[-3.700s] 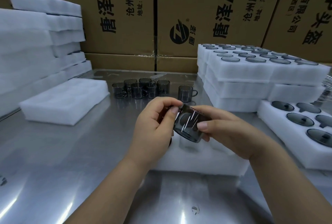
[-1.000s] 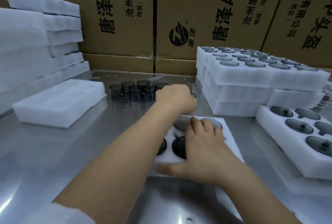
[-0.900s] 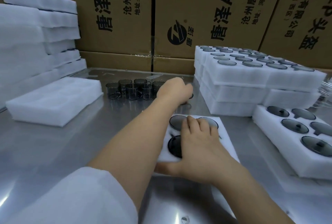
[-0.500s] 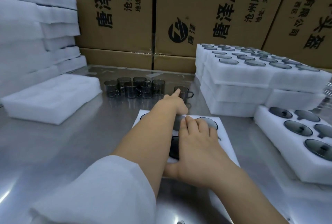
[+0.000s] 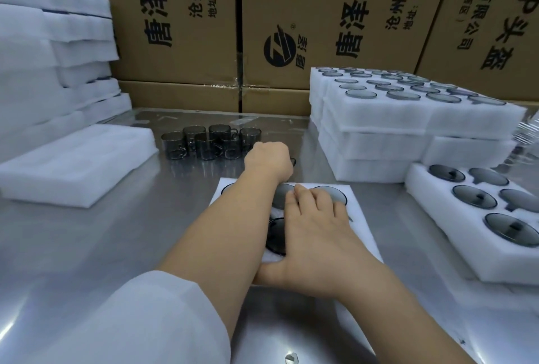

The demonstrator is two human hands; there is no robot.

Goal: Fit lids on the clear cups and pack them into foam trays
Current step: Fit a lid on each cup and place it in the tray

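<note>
Left hand (image 5: 268, 163) now grips the lone cup (image 5: 293, 162); right hand (image 5: 318, 232) presses tray (image 5: 366, 235).

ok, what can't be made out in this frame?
- Head view: left hand hides its own fingers; whether it grips anything is unseen.
- Foam tray pockets partly covered by right hand and left forearm; filled count unknown.
- Clear items at right edge: cut off, blurred.

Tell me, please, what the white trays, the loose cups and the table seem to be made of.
The trays: white foam, matte and soft-looking, with fuzzy, slightly ragged edges. The cups: smoky-grey and see-through with glossy glints, so glass or clear plastic; the look leaves that open. The table: likely stainless steel, brushed grey with streaky light reflections and faint mirror images of the cups.
</note>
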